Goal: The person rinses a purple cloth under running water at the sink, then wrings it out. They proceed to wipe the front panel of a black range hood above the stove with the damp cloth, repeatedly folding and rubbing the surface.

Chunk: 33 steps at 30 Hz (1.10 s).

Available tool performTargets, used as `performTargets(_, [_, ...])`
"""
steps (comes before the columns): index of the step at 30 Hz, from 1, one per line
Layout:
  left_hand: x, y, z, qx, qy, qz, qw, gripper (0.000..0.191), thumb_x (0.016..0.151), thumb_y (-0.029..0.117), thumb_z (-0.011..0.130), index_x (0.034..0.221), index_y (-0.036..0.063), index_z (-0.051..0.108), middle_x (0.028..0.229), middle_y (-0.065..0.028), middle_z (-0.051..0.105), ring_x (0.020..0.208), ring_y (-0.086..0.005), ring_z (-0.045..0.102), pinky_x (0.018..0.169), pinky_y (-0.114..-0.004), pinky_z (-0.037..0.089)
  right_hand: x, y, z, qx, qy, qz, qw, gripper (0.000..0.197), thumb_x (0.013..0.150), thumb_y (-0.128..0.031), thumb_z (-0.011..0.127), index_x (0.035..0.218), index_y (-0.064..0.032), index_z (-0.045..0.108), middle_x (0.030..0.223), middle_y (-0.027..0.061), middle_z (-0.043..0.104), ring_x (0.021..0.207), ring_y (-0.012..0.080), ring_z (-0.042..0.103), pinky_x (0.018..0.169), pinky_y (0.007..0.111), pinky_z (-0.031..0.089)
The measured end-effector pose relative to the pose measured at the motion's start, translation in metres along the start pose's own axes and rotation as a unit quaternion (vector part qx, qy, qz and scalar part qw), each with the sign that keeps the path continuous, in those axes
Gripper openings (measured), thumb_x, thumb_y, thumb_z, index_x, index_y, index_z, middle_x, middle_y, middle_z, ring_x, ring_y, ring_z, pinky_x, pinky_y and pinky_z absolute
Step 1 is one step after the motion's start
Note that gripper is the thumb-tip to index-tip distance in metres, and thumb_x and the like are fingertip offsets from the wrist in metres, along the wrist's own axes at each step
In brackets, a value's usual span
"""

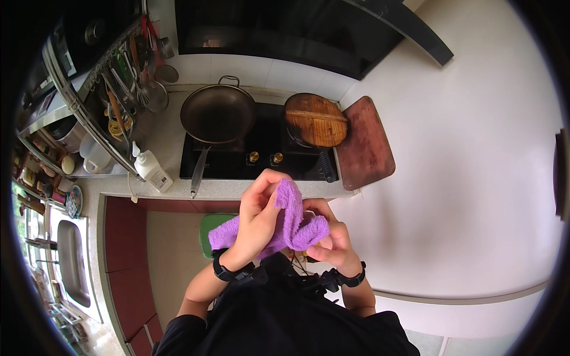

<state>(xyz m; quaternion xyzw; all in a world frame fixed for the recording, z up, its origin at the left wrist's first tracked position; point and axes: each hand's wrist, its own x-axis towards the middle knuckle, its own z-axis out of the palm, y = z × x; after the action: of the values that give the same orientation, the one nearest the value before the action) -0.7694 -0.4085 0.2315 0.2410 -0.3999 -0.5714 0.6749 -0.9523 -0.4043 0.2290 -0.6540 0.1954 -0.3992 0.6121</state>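
A purple terry cloth (pixel 291 227), bunched and folded, hangs between my two hands in front of the stove. My left hand (pixel 260 216) pinches its raised upper part between thumb and fingers. On the cloth's right side, my right hand (pixel 331 238) holds a lower fold; some of its fingers are behind the cloth. Beyond the hands, a dark wok (pixel 218 113) rests on the left of the black cooktop (pixel 262 129). A pan with a round wooden lid (pixel 316 120) stands on the right burner.
A white pump bottle (pixel 152 171) stands left of the cooktop, below hanging utensils (pixel 129 75). A reddish cutting board (pixel 366 147) lies at the counter's right end. The sink (pixel 73 262) is at far left. A green bin (pixel 216 227) is below the counter, and a range hood (pixel 276 31) overhangs the stove.
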Motion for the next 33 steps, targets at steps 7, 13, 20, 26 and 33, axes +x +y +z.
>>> performTargets(7, [0.011,-0.012,0.044,0.028,0.002,0.095,0.995,0.009,0.097,0.007,0.053,0.102,-0.0008,0.053,0.094,-0.0083,0.064,0.084,-0.0112,0.062,0.078,-0.025,0.050,-0.030,0.023,-0.051,0.000,0.209,0.019,0.978,0.025,0.086,-0.012,0.066,0.108,-0.0001,0.064,0.100,0.0074,0.062,0.102,0.0200,0.058,0.092,0.032,0.042])
performTargets(13, [0.062,-0.065,0.096,0.038,-0.038,-0.017,0.998,0.020,0.098,0.004,0.049,0.118,0.0005,0.049,0.109,-0.0076,0.062,0.099,-0.0106,0.058,0.087,-0.024,0.047,-0.040,-0.009,-0.108,-0.180,0.106,-0.095,0.973,0.017,0.078,-0.004,0.069,0.095,-0.0007,0.070,0.094,0.0131,0.064,0.079,0.0231,0.061,0.072,0.029,0.046])
performTargets(20, [0.085,-0.132,0.126,0.016,-0.088,-0.116,0.989,0.043,0.100,0.017,0.047,0.139,0.0041,0.034,0.128,-0.0146,0.054,0.114,-0.0214,0.054,0.101,-0.034,0.040,-0.046,-0.031,-0.177,-0.257,0.124,-0.191,0.939,0.036,0.078,0.007,0.060,0.110,-0.0062,0.071,0.101,0.0144,0.065,0.087,0.0258,0.063,0.078,0.032,0.049])
performTargets(26, [0.079,-0.150,0.111,0.121,-0.162,-0.036,0.979,0.067,0.094,0.029,0.057,0.147,0.0042,0.024,0.144,-0.0162,0.039,0.129,-0.0242,0.042,0.108,-0.041,0.031,-0.042,-0.043,-0.197,-0.247,0.026,-0.050,0.967,0.038,0.080,0.005,0.057,0.111,-0.0099,0.070,0.093,0.0105,0.065,0.075,0.0231,0.060,0.068,0.030,0.047])
performTargets(33, [0.069,-0.109,0.089,0.161,-0.302,-0.063,0.937,0.056,0.079,0.000,0.058,0.134,0.0011,0.048,0.138,-0.0125,0.049,0.130,-0.0222,0.044,0.107,-0.033,0.033,-0.037,-0.060,-0.175,-0.356,-0.196,-0.047,0.913,0.022,0.072,0.006,0.057,0.085,-0.0080,0.068,0.079,0.0065,0.059,0.078,0.0255,0.056,0.069,0.034,0.047])
